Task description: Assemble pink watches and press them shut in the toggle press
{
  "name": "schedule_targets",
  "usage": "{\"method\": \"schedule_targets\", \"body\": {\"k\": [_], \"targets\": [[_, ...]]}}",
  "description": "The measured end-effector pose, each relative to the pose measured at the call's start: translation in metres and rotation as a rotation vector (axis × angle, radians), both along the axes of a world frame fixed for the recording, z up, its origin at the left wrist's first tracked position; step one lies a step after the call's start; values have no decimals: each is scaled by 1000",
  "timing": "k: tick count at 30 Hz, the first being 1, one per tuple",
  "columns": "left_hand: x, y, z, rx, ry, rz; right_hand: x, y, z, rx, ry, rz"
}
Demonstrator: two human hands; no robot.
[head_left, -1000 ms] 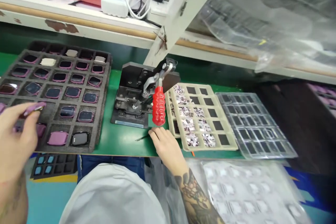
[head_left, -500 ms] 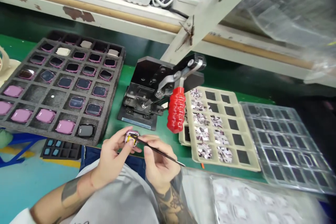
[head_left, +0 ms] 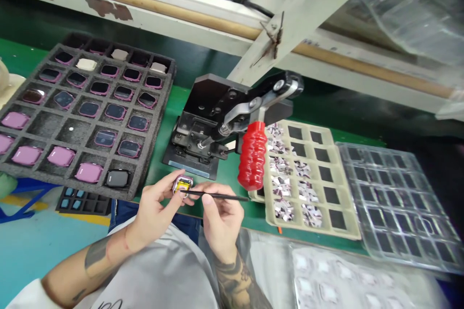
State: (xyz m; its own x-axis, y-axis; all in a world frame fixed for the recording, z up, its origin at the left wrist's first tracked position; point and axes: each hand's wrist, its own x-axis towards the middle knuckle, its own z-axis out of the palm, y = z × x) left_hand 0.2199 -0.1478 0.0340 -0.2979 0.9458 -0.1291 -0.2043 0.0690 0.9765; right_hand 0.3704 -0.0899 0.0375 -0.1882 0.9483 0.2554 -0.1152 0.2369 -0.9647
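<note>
Between its thumb and fingers my left hand (head_left: 159, 210) holds a small pink watch case (head_left: 182, 186), its open side up with yellow and silver parts inside. My right hand (head_left: 222, 215) grips thin black tweezers (head_left: 221, 196), lying almost level, with the tip at the lower right edge of the case. Just beyond the hands stands a black press (head_left: 203, 130) with a red handle (head_left: 253, 157). To the left, a grey foam tray (head_left: 145, 164) holds several pink watch cases and dark-screened watches.
Right of the press, a cream compartment tray (head_left: 270, 212) holds small shiny pieces. Beyond it lies a clear plastic tray (head_left: 366, 246). Bagged parts (head_left: 337, 275) lie at the lower right. A small black tray (head_left: 87, 203) sits low at the left.
The tweezers have turned from slanting down to the right to nearly level, their tip now at the case's lower right edge. My right hand has shifted slightly; the camera view has moved a little.
</note>
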Motion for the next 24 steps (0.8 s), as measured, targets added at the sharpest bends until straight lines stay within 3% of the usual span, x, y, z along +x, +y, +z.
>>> {"method": "schedule_targets", "body": {"k": [5, 12, 17, 24], "targets": [[-1, 2, 1, -9, 27, 31, 8, 1, 2, 308, -81, -70], [2, 3, -2, -51, -64, -3, 2, 6, 2, 218, 115, -130], [3, 3, -1, -49, -2, 22, 7, 7, 1, 185, -85, -96], [4, 5, 0, -43, 16, 27, 10, 5, -7, 248, -137, -83]]}}
